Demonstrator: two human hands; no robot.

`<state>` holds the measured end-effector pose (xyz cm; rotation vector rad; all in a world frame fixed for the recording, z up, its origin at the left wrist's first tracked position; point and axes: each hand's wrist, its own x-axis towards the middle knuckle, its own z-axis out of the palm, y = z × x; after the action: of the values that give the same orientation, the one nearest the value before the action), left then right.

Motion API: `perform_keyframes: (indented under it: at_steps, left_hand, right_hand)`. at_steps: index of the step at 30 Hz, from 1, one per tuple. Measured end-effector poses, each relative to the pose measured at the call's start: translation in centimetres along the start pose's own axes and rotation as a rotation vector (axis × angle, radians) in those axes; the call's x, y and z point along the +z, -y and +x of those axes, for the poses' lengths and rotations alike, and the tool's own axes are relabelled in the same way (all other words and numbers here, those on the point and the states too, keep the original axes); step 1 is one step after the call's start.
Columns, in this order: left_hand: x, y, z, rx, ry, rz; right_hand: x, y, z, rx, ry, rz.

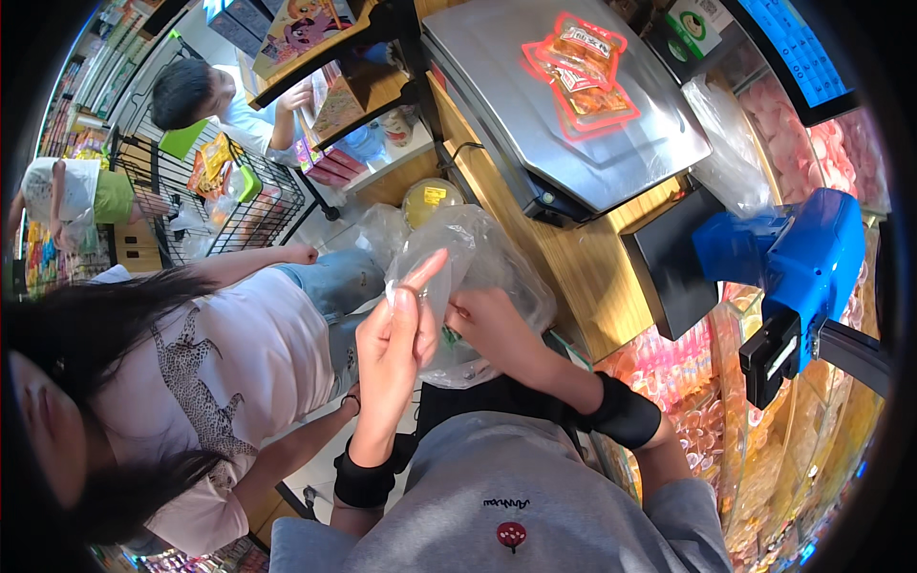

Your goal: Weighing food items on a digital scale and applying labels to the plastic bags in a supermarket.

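Between my hands, in front of my waist, hangs a clear plastic bag with its mouth toward me. My left hand pinches the bag's edge, thumb pressed near a forefinger that points up. At the bag's near right side, my right hand is closed with bent fingers on the thin plastic. What lies inside the bag is mostly hidden; a bit of green shows through. Beyond it, two red-edged snack packets overlap on the steel plate of a weighing scale.
A wooden counter carries the scale. To the right are a blue device on an arm and a screen. One person stands close at my left; a child is near a shopping cart. A round yellow-lidded tub sits behind the bag.
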<state>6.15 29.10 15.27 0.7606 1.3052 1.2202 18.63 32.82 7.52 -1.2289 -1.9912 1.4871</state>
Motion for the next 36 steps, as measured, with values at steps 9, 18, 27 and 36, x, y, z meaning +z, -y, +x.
perform_keyframes:
  at_steps: [9, 18, 27, 36]
  left_hand:
    - [-0.1, -2.8, -1.0, -0.011, -0.007, -0.142]
    - [1.9, -4.3, -1.3, 0.063, 0.145, -0.106]
    - [-0.3, -2.9, 0.3, 0.181, -0.193, -0.022]
    - [-1.5, -0.3, 1.8, 0.422, -0.367, 0.371]
  right_hand:
    - [-1.9, -2.6, 0.2, 0.021, -0.196, -0.262]
    - [-0.7, -3.3, 3.6, 0.16, -0.145, -0.611]
    - [-3.9, 0.5, -2.0, -0.303, -0.257, -0.212]
    - [-8.3, 3.2, -4.2, -0.077, -0.55, 0.796]
